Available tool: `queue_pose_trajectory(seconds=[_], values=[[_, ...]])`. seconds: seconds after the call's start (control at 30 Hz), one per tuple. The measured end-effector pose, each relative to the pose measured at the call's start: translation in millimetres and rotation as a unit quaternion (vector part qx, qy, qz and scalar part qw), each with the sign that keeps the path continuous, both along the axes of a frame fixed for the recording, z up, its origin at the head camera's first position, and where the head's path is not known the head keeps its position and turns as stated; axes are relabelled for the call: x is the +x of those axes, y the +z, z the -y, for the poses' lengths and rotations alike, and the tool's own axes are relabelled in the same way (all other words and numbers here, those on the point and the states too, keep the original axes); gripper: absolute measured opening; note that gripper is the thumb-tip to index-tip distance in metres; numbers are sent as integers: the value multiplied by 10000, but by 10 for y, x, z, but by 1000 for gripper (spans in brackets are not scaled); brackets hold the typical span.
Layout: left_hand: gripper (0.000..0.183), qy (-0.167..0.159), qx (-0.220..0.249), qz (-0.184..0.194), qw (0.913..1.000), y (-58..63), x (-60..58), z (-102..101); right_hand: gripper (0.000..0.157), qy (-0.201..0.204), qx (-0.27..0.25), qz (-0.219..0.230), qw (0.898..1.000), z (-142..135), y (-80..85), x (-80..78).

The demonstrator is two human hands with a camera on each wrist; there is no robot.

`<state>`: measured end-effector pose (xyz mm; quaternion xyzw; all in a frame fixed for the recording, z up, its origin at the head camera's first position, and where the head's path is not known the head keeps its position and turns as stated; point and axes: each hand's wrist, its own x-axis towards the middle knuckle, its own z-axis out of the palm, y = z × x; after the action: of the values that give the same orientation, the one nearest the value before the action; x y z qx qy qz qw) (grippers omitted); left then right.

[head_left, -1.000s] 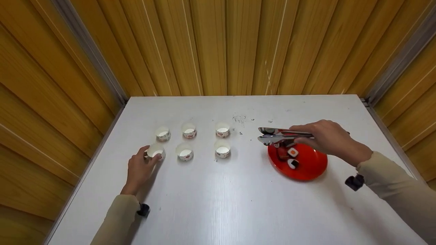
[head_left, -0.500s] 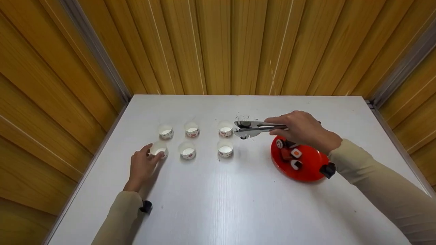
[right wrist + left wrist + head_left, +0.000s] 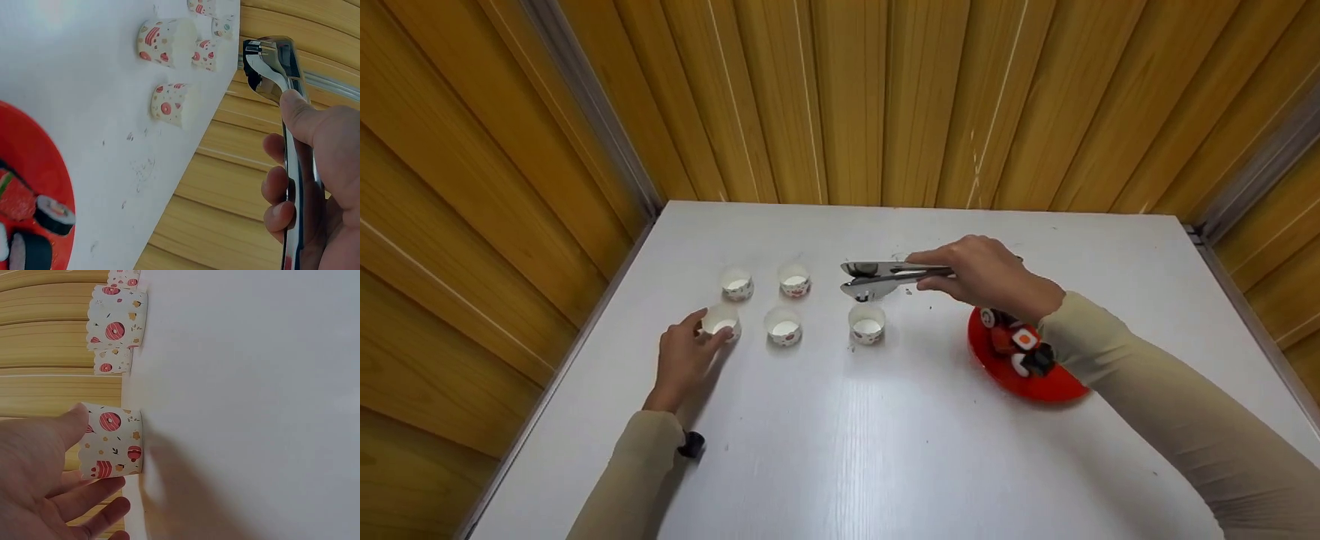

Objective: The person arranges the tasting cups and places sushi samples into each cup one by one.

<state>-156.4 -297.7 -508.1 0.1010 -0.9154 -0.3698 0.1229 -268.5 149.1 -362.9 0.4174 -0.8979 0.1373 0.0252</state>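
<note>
My left hand point(image 3: 681, 361) holds the front left paper cup point(image 3: 112, 441) by its sides, thumb on one side and fingers on the other. The cup is white with red and yellow prints and stands on the table. My right hand point(image 3: 990, 276) grips metal tongs point(image 3: 292, 225), which point left above the right-hand cups. Whether the tongs' tips hold anything I cannot tell. Below them stands the front right cup point(image 3: 867, 326); the cup behind it is hidden by the tongs in the head view. Sushi pieces point(image 3: 1026, 339) lie on a red plate point(image 3: 1046, 390) below my right forearm.
More paper cups stand in two rows: a front middle cup point(image 3: 784, 328), a back left cup point(image 3: 736, 286) and a back middle cup point(image 3: 794, 282). The white table point(image 3: 840, 450) meets wood-patterned walls point(image 3: 915, 112) at its back and sides.
My right hand has carried the tongs leftward from above the red plate to above the right-hand cups. The left hand stays on its cup. The head view has shifted slightly.
</note>
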Motion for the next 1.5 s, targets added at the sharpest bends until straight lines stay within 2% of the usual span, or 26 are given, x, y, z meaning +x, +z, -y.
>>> queue_pose_trajectory(seconds=[0.13, 0.33, 0.5, 0.83, 1.27, 1.5], values=[[61, -25, 24, -8, 10000, -3, -11, -15, 36, 65, 42, 29, 10000, 173, -27, -54], [62, -24, -75, -27, 10000, 6, -1, -22, 33, 334, -206, 78, 9992, 490, -106, -131], [61, 46, -44, 6, 10000, -1, 15, -26, 33, 465, -246, 208, 9984, 789, -173, -159], [64, 69, -62, 53, 9999, 5, 5, -32, 34, 754, -287, 154, 9966, 1300, -250, -184], [61, 12, -60, -122, 9999, 18, 11, -80, 32, 971, -464, 117, 9941, 1737, -445, -163], [57, 55, -20, -5, 10000, 43, 6, -102, 34, 898, -505, 129, 9946, 1930, -514, -112]])
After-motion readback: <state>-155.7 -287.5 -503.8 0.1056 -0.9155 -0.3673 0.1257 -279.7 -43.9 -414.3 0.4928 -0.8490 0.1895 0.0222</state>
